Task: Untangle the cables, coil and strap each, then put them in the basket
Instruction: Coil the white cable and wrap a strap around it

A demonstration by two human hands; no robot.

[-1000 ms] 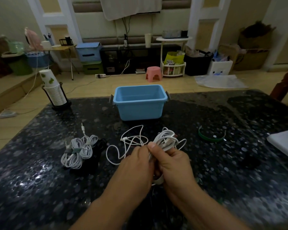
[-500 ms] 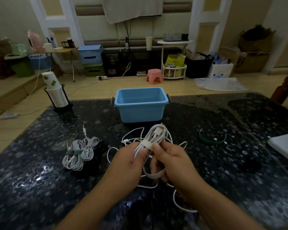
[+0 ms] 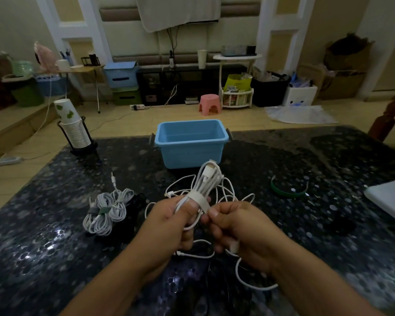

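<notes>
A blue plastic basket (image 3: 191, 143) sits at twelve o'clock on the dark speckled table (image 3: 306, 224). Two tied white cable bundles (image 3: 107, 209) lie at nine o'clock, and a green strap (image 3: 287, 190) at two o'clock. In the middle, the left hand (image 3: 169, 224) grips a coiled white cable (image 3: 206, 181). The right hand (image 3: 240, 226) pinches its white strap (image 3: 198, 199).

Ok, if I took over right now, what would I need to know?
Left hand grips the white cable coil. Right hand pinches the end of the white strap wrapped round it.
The blue basket stands behind, with no cable visible inside it.
Done: two strapped white coils lie at the left on the table.
Left: fasten this strap, sort the loose white cable under the hands, use the green strap, then put everything in the basket.
</notes>
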